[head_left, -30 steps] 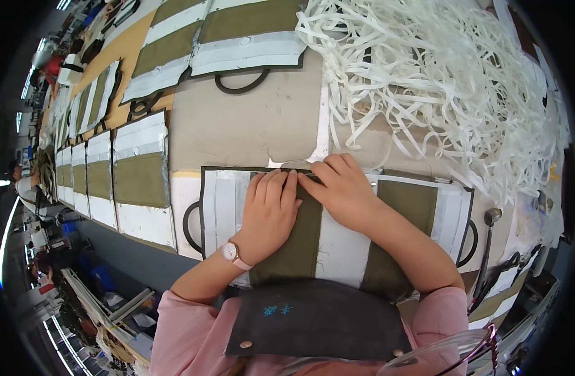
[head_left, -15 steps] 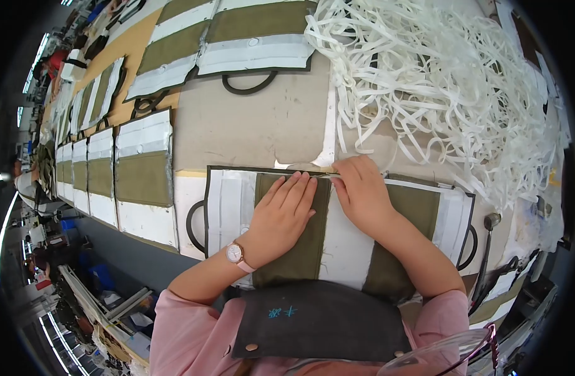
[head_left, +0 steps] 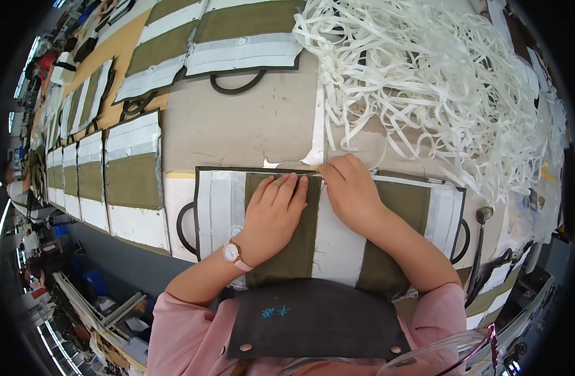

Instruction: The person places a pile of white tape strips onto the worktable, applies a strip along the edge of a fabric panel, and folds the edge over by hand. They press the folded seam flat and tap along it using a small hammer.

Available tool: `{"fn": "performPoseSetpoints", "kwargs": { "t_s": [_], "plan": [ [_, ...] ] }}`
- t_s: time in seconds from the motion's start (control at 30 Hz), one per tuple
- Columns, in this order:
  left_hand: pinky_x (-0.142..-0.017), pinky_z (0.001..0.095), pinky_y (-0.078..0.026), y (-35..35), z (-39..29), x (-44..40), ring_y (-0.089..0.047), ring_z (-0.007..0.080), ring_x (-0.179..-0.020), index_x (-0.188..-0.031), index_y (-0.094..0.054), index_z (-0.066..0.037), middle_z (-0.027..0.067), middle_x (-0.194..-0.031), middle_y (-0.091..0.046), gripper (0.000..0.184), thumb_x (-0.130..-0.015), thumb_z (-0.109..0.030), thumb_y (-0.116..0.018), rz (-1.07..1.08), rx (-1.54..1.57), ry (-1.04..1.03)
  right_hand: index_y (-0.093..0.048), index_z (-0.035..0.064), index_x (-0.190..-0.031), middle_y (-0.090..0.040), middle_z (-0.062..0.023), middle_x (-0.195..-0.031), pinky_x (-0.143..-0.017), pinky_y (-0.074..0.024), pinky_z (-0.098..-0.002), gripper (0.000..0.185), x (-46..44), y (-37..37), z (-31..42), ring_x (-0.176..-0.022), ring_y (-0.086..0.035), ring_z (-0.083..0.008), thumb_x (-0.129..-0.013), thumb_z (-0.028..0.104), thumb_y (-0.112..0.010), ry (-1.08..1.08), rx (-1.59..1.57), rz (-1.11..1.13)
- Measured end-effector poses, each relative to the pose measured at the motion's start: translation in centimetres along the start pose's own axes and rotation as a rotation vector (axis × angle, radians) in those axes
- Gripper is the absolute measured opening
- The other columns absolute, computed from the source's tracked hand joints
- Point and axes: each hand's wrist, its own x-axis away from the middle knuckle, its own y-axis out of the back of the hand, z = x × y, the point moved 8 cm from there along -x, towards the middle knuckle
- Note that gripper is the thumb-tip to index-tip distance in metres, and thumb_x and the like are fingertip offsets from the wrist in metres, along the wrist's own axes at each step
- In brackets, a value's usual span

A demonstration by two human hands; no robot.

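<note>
Now my left grip (head_left: 276, 207) lies flat-fingered, unclenched, on the striped panel (head_left: 339, 241) upon the tabletop (head_left: 237, 125); my right grip (head_left: 350, 188) curls at its far edge, whether pinching I cannot tell. Pressed too lightly, the panel could skew under a tug.

Across the near edge of the broad, beige-topped worktable (head_left: 237, 119) lies a flat, dark-edged, olive-and-white fabric panel (head_left: 334, 247); more olive-and-white striped panels (head_left: 134, 178) line up leftward, and over at far right sprawls a tangled heap of white ribbon (head_left: 419, 69)!
</note>
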Motion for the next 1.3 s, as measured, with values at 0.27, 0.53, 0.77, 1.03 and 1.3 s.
{"fn": "performPoseSetpoints", "kwargs": {
  "t_s": [0.27,0.53,0.77,1.03,1.3],
  "plan": [
    [-0.100,0.0429,-0.046,0.1,0.2,-0.3,-0.058,0.0272,-0.114,-0.127,-0.062,-0.002,0.0117,-0.120,-0.059,0.050,-0.079,-0.011,-0.073,-0.072,0.026,0.030,-0.068,-0.0026,-0.096,-0.059,-0.0119,-0.095,-0.080,-0.0495,-0.0406,0.028,0.5,-0.9,2.2,-0.091,-0.056,-0.0285,-0.070,0.009,-0.064,0.263,0.266,0.219],
    [-0.091,0.0421,-0.046,0.5,-0.4,-1.1,-0.058,0.0288,-0.100,-0.127,-0.063,-0.004,0.0114,-0.113,-0.059,0.050,-0.079,-0.010,-0.073,-0.056,-0.036,0.030,-0.066,-0.0008,-0.095,-0.055,-0.0101,-0.087,-0.079,-0.0467,-0.0392,0.025,1.6,0.3,1.2,-0.085,-0.053,-0.0281,-0.072,0.008,-0.063,0.101,0.218,0.009],
    [-0.092,0.0426,-0.045,-0.8,0.5,-1.6,-0.056,0.0308,-0.100,-0.125,-0.061,-0.002,0.0128,-0.111,-0.057,0.044,-0.083,-0.011,-0.072,-0.082,0.147,0.054,-0.062,0.0034,-0.089,-0.057,-0.0112,-0.088,-0.078,-0.0442,-0.0418,0.015,1.2,1.6,-2.8,-0.088,-0.055,-0.0311,-0.075,-0.001,-0.060,-0.147,0.128,0.094],
    [-0.092,0.0426,-0.044,-0.5,0.9,-3.0,-0.053,0.0335,-0.104,-0.128,-0.057,-0.005,0.0138,-0.110,-0.056,0.048,-0.085,-0.019,-0.074,-0.014,0.268,0.184,-0.059,0.0025,-0.089,-0.057,-0.0133,-0.087,-0.077,-0.0463,-0.0414,0.010,0.2,1.4,-3.3,-0.083,-0.057,-0.0328,-0.079,-0.001,-0.062,-0.145,0.098,0.226],
    [-0.090,0.0420,-0.044,0.1,0.3,-2.8,-0.053,0.0318,-0.102,-0.121,-0.064,-0.006,0.0115,-0.108,-0.055,0.041,-0.085,-0.022,-0.075,0.006,0.205,0.175,-0.063,0.0036,-0.086,-0.061,-0.0108,-0.088,-0.078,-0.0463,-0.0397,0.011,2.7,3.4,-1.5,-0.085,-0.061,-0.0271,-0.076,0.007,-0.068,-0.206,0.552,0.219]
  ]
}}
